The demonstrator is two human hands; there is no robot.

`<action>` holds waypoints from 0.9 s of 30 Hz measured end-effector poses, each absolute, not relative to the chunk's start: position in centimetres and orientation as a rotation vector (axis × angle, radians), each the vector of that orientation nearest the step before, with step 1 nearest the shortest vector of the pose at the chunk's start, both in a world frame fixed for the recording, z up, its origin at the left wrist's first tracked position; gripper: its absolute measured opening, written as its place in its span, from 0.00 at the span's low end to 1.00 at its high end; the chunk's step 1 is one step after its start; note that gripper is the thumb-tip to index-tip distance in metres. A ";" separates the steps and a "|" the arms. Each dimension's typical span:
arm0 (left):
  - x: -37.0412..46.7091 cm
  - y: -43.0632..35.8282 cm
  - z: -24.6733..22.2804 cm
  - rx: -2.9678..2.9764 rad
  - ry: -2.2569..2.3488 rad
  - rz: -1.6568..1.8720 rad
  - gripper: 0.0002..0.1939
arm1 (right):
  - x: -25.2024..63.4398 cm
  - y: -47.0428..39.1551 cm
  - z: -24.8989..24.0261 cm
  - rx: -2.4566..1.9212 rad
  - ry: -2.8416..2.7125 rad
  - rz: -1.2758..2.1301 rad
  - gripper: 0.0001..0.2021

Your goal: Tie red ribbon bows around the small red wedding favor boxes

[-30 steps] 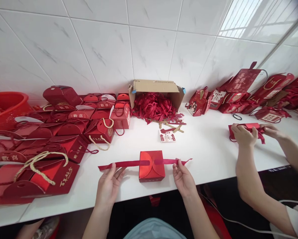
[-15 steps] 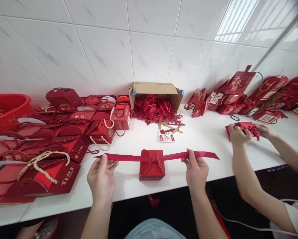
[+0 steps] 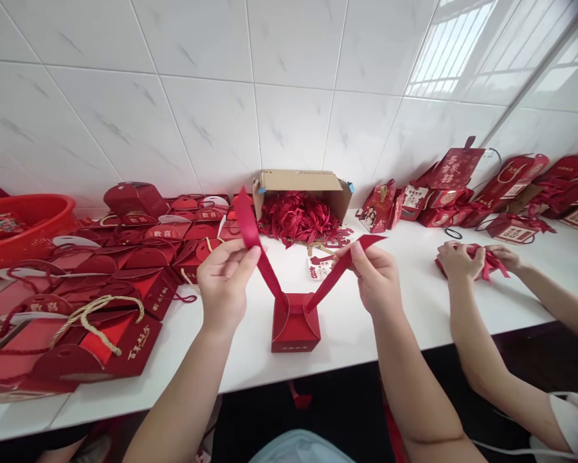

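A small red gift box [image 3: 296,331] stands on the white table right in front of me. A red ribbon [image 3: 269,276] passes through its top, and both its ends rise in a V. My left hand [image 3: 227,280] pinches the left length of ribbon, whose free end sticks up above my fingers. My right hand [image 3: 375,273] pinches the right length, with its tip poking out past the thumb. Both hands are above the box, apart from each other and not touching it.
Many red gift boxes [image 3: 125,276] crowd the left, beside an orange basket [image 3: 52,225]. A cardboard carton [image 3: 301,180] spills red ribbons [image 3: 301,218] by the wall. At right a co-worker's hands [image 3: 462,260] hold another red box; more boxes [image 3: 462,167] stand behind.
Both my hands have lifted and moved inward, raising the ribbon ends from a nearly flat, sideways line into a V above the box. The view has tilted slightly up.
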State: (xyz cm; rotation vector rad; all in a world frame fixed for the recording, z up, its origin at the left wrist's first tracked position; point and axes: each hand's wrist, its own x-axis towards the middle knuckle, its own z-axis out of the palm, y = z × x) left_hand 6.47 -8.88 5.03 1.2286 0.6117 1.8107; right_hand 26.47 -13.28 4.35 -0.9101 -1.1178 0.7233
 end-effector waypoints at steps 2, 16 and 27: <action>7.2 -8.6 5.8 1.250 0.579 1.736 0.09 | 26.1 -12.8 5.4 -0.898 -1.200 0.775 0.18; 8.1 -8.9 6.4 1.255 0.535 1.632 0.10 | 25.3 -12.8 7.8 -0.897 -1.367 0.654 0.16; 7.8 -9.1 7.5 1.213 0.499 1.636 0.11 | 25.6 -13.2 8.2 -0.910 -1.303 0.709 0.16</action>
